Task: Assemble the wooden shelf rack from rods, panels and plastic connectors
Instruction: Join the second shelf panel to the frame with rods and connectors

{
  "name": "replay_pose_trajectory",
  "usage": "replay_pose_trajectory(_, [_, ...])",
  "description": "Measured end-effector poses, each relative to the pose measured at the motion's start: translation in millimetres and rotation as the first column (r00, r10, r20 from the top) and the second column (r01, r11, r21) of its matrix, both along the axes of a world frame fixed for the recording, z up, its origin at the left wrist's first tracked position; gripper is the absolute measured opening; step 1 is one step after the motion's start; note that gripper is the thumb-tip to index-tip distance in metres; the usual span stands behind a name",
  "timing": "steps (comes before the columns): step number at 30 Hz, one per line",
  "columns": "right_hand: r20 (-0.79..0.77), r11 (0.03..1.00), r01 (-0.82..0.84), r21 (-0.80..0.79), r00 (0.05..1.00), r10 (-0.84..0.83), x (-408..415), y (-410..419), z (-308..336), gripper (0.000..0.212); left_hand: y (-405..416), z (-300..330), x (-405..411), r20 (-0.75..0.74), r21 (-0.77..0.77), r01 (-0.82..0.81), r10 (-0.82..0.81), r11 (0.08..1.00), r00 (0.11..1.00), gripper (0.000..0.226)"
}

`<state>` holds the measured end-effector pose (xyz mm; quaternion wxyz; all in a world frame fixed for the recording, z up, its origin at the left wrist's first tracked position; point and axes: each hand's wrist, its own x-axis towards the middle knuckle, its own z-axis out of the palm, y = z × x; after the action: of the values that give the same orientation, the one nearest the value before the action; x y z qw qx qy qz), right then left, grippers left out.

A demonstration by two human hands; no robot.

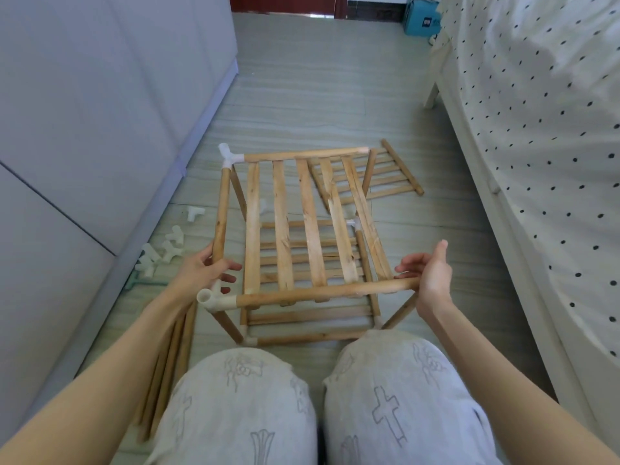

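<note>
Sitting on the floor (302, 78) between 2 knees and a loose slatted panel (379, 177), the part-built shelf rack (295, 236) has its upper slatted panel level with both hands. The left hand (204, 268) curls its grip around the left side rod (221, 213) near a white corner connector (214, 297). The right hand (429, 273) pinches the bare end of the front rod (322, 292). Spare connectors (164, 250) lie by the cabinet (84, 112); spare rods (167, 364) lie under the left forearm.
</note>
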<state>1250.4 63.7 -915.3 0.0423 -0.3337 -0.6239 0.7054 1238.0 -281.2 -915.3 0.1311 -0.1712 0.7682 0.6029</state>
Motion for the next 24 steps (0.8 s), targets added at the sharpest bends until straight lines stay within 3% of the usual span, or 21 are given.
replay_pose_trajectory(4, [0.008, 0.995, 0.047, 0.09, 0.999, -0.048, -3.1, 1.0, -0.7, 0.07, -3.3, 2.8, 3.8, 0.0, -0.006, 0.015, -0.015, 1.0, 1.0, 0.041])
replay_pose_trajectory(7, [0.019, 0.997, 0.014, 0.07, 1.0, -0.016, -4.5, 0.5, -0.5, 0.07, -3.5, 2.0, 4.8, -0.012, -0.005, 0.011, -0.011, 1.0, 1.0, 0.04])
replay_pose_trajectory(13, [0.094, 0.947, -0.288, 0.139, 0.956, 0.277, -2.4, 6.5, 3.0, 0.048, -6.1, 0.2, 6.7, -0.021, 0.001, 0.031, -0.031, 1.0, 0.999, 0.036])
replay_pose_trajectory(17, [0.211, 0.87, -0.408, 0.278, 0.909, 0.359, -1.9, 5.6, 7.3, 0.041, -4.0, -2.6, 6.2, -0.068, -0.12, -0.001, -0.008, 0.993, 0.998, 0.024])
replay_pose_trajectory(19, [0.291, 0.725, -0.495, 0.478, 0.869, 0.401, -0.9, 1.5, 9.3, 0.041, -2.0, -1.7, 6.4, -0.07, -0.11, -0.003, -0.005, 0.994, 0.998, 0.024])
replay_pose_trajectory(21, [0.389, 0.47, -0.568, 0.676, 0.816, 0.427, 0.8, -5.0, 13.4, 0.041, -1.6, 1.2, 6.5, -0.063, -0.099, 0.013, -0.02, 0.995, 0.998, 0.024])
replay_pose_trajectory(24, [0.48, 0.192, -0.587, 0.787, 0.777, 0.407, -0.2, -19.3, 23.2, 0.033, -4.2, 6.9, 6.6, -0.069, -0.149, 0.072, -0.083, 0.986, 0.994, 0.024])
